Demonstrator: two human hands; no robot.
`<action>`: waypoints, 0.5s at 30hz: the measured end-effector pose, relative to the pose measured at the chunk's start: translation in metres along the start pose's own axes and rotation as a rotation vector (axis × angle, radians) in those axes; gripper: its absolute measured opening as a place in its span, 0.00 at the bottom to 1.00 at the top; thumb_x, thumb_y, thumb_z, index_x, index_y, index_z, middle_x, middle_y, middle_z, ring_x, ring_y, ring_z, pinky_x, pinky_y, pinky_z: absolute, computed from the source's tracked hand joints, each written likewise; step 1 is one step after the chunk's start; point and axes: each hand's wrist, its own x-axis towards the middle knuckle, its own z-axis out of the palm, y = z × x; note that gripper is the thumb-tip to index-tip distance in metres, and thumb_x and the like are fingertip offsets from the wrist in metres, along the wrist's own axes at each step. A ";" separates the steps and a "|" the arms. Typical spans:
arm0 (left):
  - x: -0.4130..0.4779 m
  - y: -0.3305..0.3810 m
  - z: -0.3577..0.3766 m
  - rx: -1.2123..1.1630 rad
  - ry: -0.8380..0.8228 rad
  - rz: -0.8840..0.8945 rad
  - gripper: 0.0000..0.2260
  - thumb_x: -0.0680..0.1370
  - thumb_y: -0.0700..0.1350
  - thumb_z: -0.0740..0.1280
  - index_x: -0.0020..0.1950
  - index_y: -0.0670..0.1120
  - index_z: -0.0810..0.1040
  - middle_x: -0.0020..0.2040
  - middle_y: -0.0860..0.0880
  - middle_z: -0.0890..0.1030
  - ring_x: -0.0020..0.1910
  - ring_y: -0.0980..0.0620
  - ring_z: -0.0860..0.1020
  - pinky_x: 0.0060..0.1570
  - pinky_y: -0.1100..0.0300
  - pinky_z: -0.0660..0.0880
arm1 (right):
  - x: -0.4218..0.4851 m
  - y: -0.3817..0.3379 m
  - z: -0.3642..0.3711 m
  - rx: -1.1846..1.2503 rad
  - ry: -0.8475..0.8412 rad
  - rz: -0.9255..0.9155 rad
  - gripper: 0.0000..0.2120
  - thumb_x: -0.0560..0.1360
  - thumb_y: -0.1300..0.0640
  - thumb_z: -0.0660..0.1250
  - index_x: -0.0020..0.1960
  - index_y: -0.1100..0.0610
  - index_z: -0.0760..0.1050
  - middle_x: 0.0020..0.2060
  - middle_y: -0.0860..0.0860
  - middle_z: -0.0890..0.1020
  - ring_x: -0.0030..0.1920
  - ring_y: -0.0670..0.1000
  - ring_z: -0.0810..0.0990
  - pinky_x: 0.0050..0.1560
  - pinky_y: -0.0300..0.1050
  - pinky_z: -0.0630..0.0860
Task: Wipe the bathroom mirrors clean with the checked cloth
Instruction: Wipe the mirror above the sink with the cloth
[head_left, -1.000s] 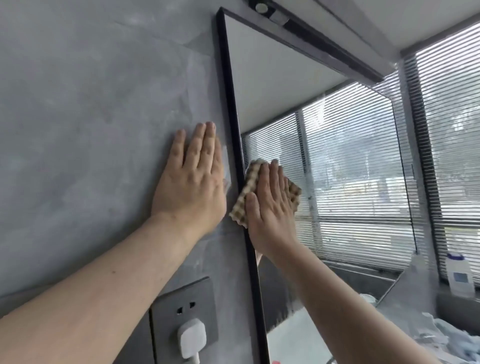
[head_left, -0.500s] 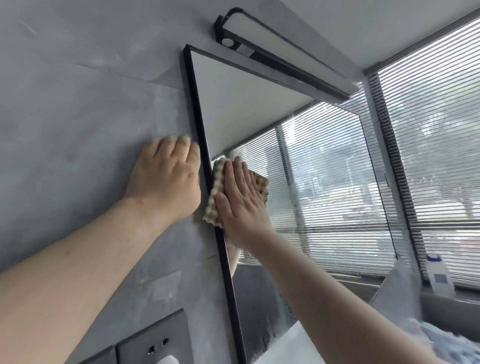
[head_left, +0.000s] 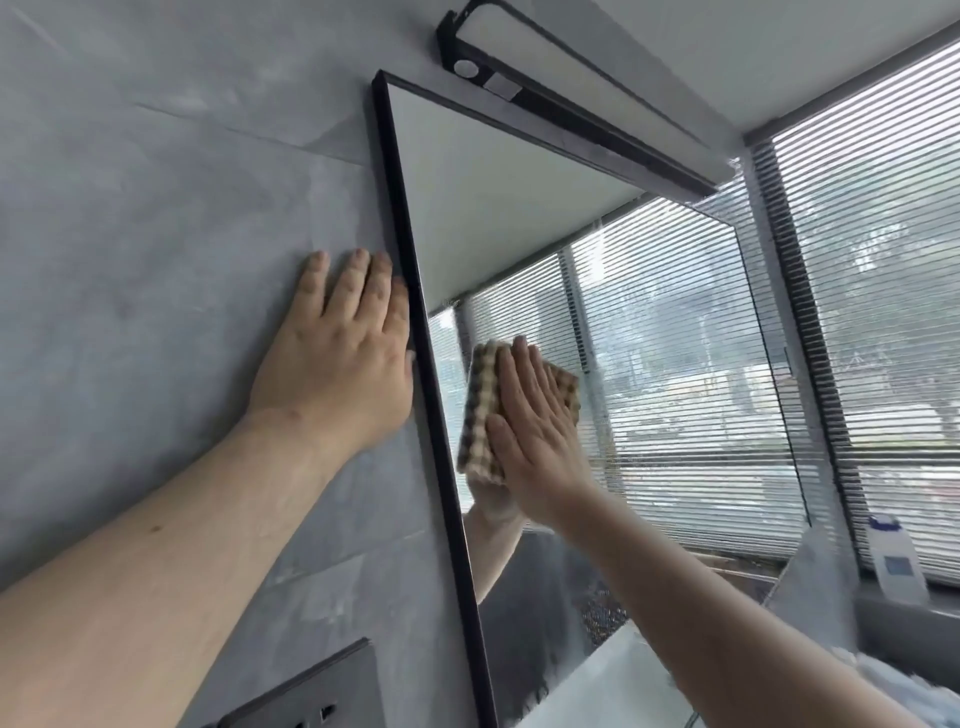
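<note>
**Checked cloth pressed flat to the mirror glass**

Beige-and-brown checked cloth (head_left: 480, 415) lies folded under my right hand (head_left: 535, 431), which presses it against the mirror (head_left: 675, 364) with fingers straight and close together, nothing curled around it. The cloth sits on the glass near the left side of the mirror, just beside the black frame (head_left: 415, 291) but not touching it, and its left edge sticks out past my thumb. My left hand (head_left: 337, 364) lies relaxed and flat on the grey wall (head_left: 156, 234), fingers spread a little and pointing up, the forefinger side right against the frame. Above the mirror a black light bar (head_left: 571, 98) is fixed to the wall. The glass reflects slatted blinds. A white bottle (head_left: 896, 561) stands on the sill at the right, and a grey socket plate (head_left: 311, 696) shows low on the wall.
</note>
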 end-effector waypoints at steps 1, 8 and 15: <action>0.000 0.000 0.000 0.003 -0.003 0.000 0.30 0.80 0.53 0.49 0.78 0.38 0.59 0.79 0.37 0.60 0.78 0.39 0.57 0.76 0.38 0.49 | -0.020 0.002 0.005 -0.011 -0.018 -0.011 0.29 0.82 0.41 0.39 0.78 0.47 0.34 0.79 0.45 0.35 0.79 0.46 0.36 0.79 0.46 0.37; 0.001 0.003 -0.004 0.034 -0.022 0.004 0.30 0.81 0.53 0.46 0.79 0.37 0.56 0.79 0.37 0.57 0.79 0.38 0.55 0.75 0.37 0.48 | -0.094 0.004 0.026 -0.087 -0.076 -0.122 0.29 0.84 0.44 0.39 0.81 0.55 0.39 0.81 0.54 0.44 0.80 0.56 0.46 0.78 0.54 0.47; -0.001 0.003 -0.008 0.002 -0.034 0.002 0.36 0.76 0.55 0.41 0.79 0.37 0.56 0.79 0.36 0.57 0.79 0.39 0.54 0.76 0.38 0.47 | -0.010 0.002 0.003 -0.031 -0.017 -0.027 0.28 0.81 0.37 0.35 0.78 0.46 0.34 0.78 0.44 0.36 0.78 0.44 0.35 0.77 0.42 0.34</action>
